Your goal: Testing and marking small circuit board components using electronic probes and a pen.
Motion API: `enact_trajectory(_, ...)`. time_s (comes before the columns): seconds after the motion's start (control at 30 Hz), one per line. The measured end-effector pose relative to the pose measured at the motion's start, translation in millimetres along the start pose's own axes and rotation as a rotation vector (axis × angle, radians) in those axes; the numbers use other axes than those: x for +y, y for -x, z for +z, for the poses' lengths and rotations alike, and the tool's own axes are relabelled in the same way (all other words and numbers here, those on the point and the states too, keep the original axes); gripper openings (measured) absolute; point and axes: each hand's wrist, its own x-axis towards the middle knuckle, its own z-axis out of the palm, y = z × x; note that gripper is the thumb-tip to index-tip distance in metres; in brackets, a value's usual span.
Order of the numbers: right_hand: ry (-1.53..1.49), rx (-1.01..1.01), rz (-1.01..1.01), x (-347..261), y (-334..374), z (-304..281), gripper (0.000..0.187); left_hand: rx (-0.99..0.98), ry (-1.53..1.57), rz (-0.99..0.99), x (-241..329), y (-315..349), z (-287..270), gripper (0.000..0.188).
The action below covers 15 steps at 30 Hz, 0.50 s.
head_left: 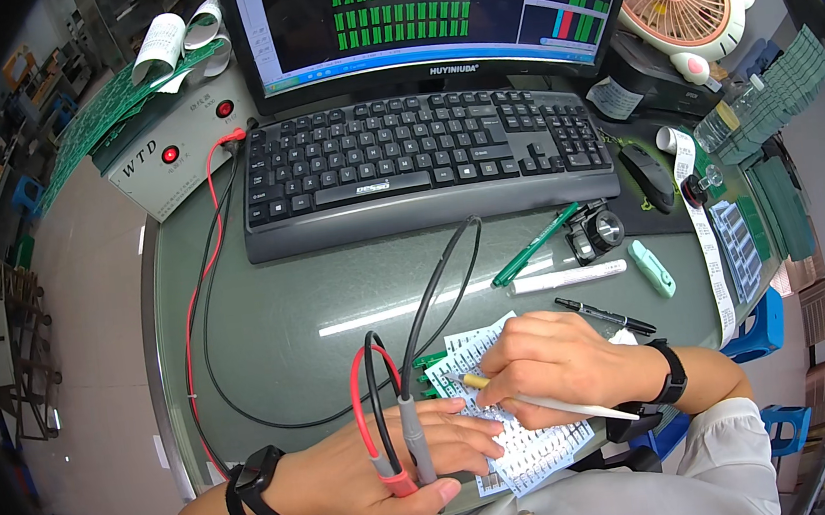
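Observation:
My left hand [394, 461] lies over a white sheet with rows of small dark marks [543, 445], fingers stretched across its left part. Two test probes, one red [396, 482] and one grey [416, 443], are tucked into that hand, the red one by the thumb; their tips are hidden. In my right hand [570, 367] is a slim white-handled tool [589, 408] with a yellowish front end, pinched over the sheet. Its exact kind is unclear. Green board edges [428, 364] peek out at the sheet's left side.
Behind the hands stand a black keyboard [423, 161] and a monitor [427, 15]. A control box [175, 147] with red lights is at left. Green pen [537, 244], magnifier [595, 231], white marker [568, 277], black pen [605, 316], mint cutter-like item [652, 268] and mouse [647, 177] lie at right. Probe cables [210, 354] loop across the table.

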Motion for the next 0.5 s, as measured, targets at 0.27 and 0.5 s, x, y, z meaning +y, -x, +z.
enact_trajectory(0.27,-0.075,0.013,0.024,1.9,-0.3,-1.4,0.032,-0.093,-0.017,-0.018,0.6,0.6,-5.0,0.037)
enact_trajectory(0.5,-0.272,0.075,0.283,0.7,6.9,2.7,0.023,-0.045,-0.002,-0.019,0.8,0.8,-2.8,0.032)
